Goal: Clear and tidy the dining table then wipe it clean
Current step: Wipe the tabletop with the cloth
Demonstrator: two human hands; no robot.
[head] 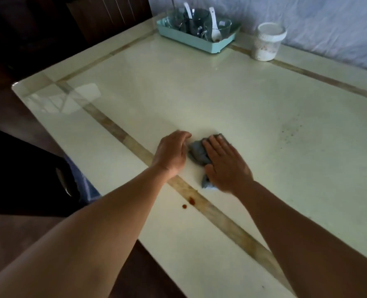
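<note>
Now cloth (197, 152) under right hand (225, 164).

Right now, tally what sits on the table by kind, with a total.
Grey cloth: 1
Teal tray: 1
White spoons: 2
White-lidded jar: 1
Red spots: 2
Glass cups in the tray: overlapping, cannot tell the number.
Total, cups aside: 7
</note>
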